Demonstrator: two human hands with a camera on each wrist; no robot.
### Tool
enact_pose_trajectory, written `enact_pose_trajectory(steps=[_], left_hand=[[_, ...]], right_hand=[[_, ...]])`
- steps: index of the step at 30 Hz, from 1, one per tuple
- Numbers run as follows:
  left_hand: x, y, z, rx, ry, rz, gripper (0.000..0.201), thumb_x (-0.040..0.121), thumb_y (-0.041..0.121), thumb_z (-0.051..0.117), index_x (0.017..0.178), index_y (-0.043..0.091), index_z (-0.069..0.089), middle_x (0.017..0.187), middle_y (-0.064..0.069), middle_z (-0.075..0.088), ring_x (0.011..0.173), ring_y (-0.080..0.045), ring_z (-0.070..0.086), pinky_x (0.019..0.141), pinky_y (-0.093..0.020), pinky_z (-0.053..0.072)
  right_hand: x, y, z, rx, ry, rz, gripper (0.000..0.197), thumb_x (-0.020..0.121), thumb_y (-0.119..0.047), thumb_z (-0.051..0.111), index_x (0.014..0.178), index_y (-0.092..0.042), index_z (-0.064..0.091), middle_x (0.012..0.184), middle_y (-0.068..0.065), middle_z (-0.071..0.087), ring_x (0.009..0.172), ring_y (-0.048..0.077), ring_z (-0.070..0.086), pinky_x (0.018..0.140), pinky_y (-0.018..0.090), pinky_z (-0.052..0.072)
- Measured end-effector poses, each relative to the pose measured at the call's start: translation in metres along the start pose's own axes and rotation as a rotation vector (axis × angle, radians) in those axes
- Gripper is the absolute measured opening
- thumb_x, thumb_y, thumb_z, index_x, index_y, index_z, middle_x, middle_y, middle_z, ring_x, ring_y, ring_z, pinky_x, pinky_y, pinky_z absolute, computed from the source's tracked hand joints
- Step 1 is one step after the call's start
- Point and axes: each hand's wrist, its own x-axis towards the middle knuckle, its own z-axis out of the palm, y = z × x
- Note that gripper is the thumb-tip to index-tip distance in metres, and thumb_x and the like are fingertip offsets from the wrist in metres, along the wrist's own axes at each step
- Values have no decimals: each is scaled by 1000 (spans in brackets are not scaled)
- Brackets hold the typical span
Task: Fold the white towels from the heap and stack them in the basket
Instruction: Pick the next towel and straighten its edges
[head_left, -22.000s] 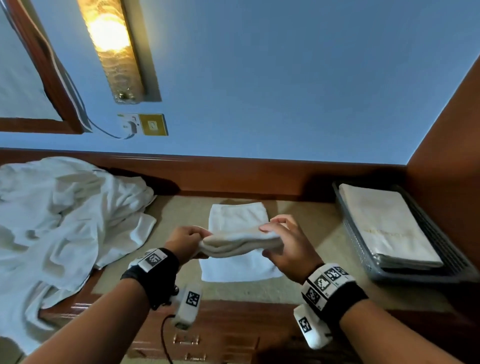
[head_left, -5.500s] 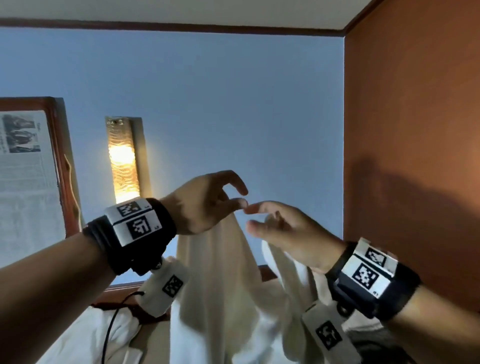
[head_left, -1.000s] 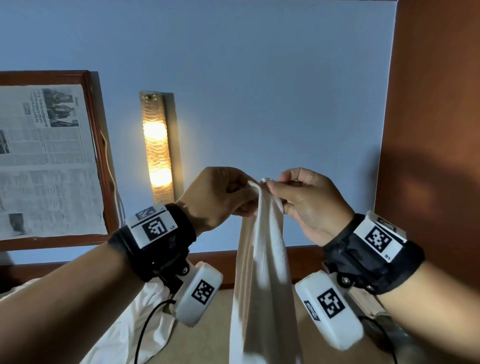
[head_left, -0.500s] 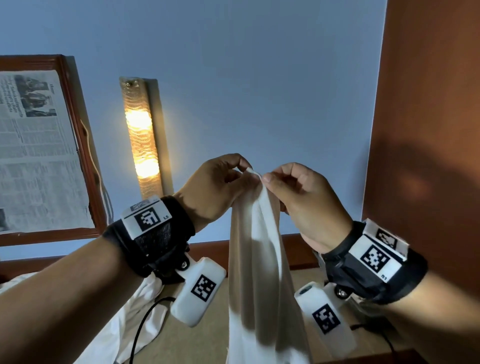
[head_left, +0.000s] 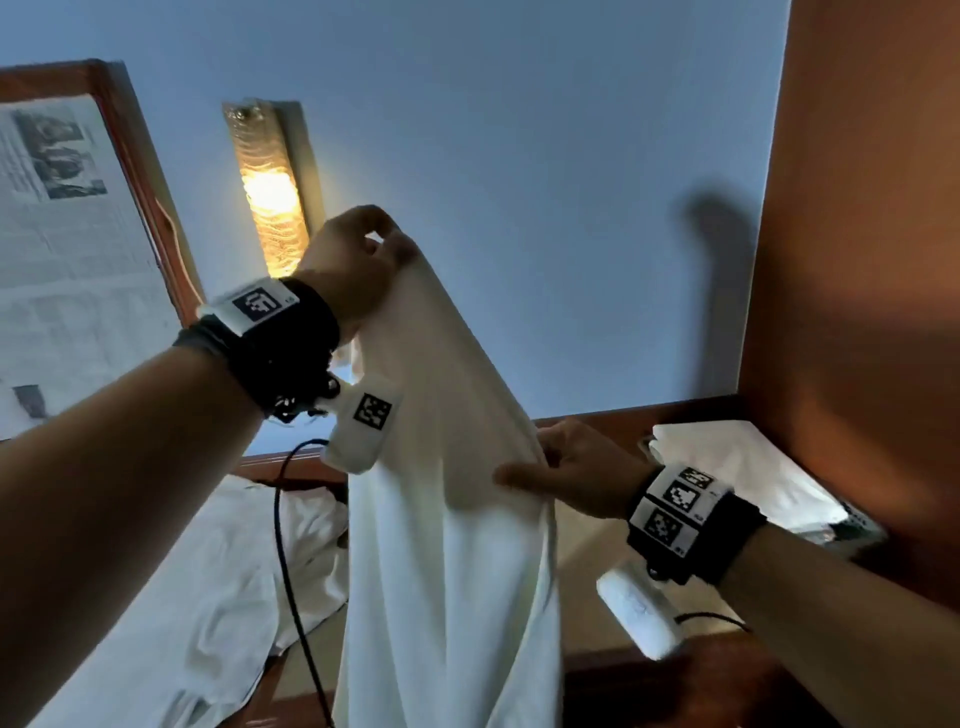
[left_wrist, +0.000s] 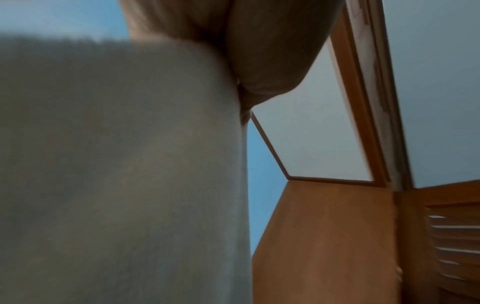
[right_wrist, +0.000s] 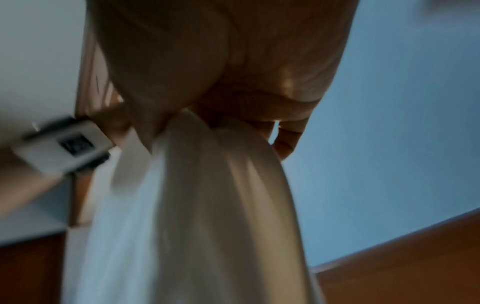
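Left hand (head_left: 358, 260) raised high in front of the blue wall, fingers and thumb pinching the top corner of a white towel (head_left: 447, 519), which hangs down in long folds, its lower end running out of view at the bottom of the head view. Right hand (head_left: 576, 475) lower and to the right, thumb on the near face of the cloth and fingers curled behind its right edge, gripping it partway down. The edge between the two hands runs taut on a diagonal. Right wrist view is blurred but shows cloth gathered and clamped in the fingers (right_wrist: 259, 115); left wrist view is mostly towel and palm, too soft for finger detail. Heap of white towels (head_left: 208, 597) lies crumpled at lower left on the wooden counter. Folded towels (head_left: 743, 467) sit stacked at right against the brown side panel, in the basket (head_left: 857, 527), only a corner of it showing. Lit wall lamp (head_left: 270, 197) behind the left hand; framed newspaper (head_left: 62, 234) at far left.
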Motion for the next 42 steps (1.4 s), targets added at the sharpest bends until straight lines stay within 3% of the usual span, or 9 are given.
enact_pose_trajectory(steps=[4, 8, 13, 17, 22, 26, 32, 35, 42], left_hand=[[14, -37, -31, 243, 99, -76, 17, 93, 39, 58, 98, 25, 65, 92, 0, 64, 70, -22, 61, 53, -25, 46], [11, -73, -57, 389, 171, -138, 11, 95, 37, 55, 99, 28, 61, 103, -2, 62, 89, -29, 61, 76, -39, 55], [1, -107, -79, 364, 223, -195, 17, 92, 41, 54, 100, 28, 63, 101, -6, 67, 85, -31, 65, 71, -41, 55], [-4, -120, -95, 349, 289, -221, 23, 87, 40, 53, 101, 24, 64, 95, -8, 68, 82, -31, 64, 70, -41, 54], [-9, -133, -93, 365, 303, -225, 24, 93, 34, 57, 109, 17, 58, 106, -11, 66, 91, -30, 61, 74, -40, 52], [-27, -126, -59, 429, 38, -147, 37, 84, 45, 74, 107, 20, 61, 105, -4, 65, 95, -22, 63, 89, -38, 52], [-87, -109, 30, 457, -762, 52, 53, 75, 50, 79, 124, 37, 63, 117, 20, 62, 104, 1, 56, 96, -23, 42], [-95, -108, 57, 312, -756, 52, 20, 80, 47, 78, 86, 32, 68, 83, 16, 68, 75, 5, 58, 76, -24, 49], [-74, -88, 39, 291, -696, 101, 37, 89, 51, 66, 61, 28, 60, 55, 15, 51, 52, -1, 48, 50, -16, 37]], right_hand=[[-6, 66, 15, -402, -40, 177, 66, 72, -82, 52, 73, -17, 62, 62, -7, 55, 60, 11, 57, 59, 24, 40], [-26, 98, 22, -759, -150, 384, 43, 93, -60, 53, 72, -23, 48, 67, -11, 46, 56, 5, 45, 48, 19, 27], [-33, 153, 18, -830, -154, 509, 39, 91, -54, 56, 68, -24, 45, 75, -6, 52, 87, 25, 64, 73, 28, 43], [-45, 183, 2, -918, -66, 616, 43, 94, -52, 56, 65, -24, 43, 67, -9, 44, 75, 21, 53, 70, 28, 40], [-36, 172, -7, -785, 124, 604, 26, 96, -41, 61, 92, -16, 67, 91, 6, 67, 89, 28, 64, 72, 28, 43], [-1, 121, 5, -561, 329, 192, 23, 81, -32, 65, 83, -13, 76, 80, 12, 66, 78, 35, 67, 69, 34, 49], [28, 3, 16, -412, 320, -233, 18, 76, -13, 67, 85, -20, 80, 77, -1, 63, 73, 14, 61, 69, 27, 46], [28, -23, 7, -404, 301, -248, 13, 73, -9, 74, 82, -17, 79, 77, -5, 65, 77, 15, 64, 72, 29, 49], [5, -1, -53, -637, 29, 75, 39, 82, -48, 77, 67, -19, 56, 58, -10, 43, 49, 2, 43, 52, 20, 29]])
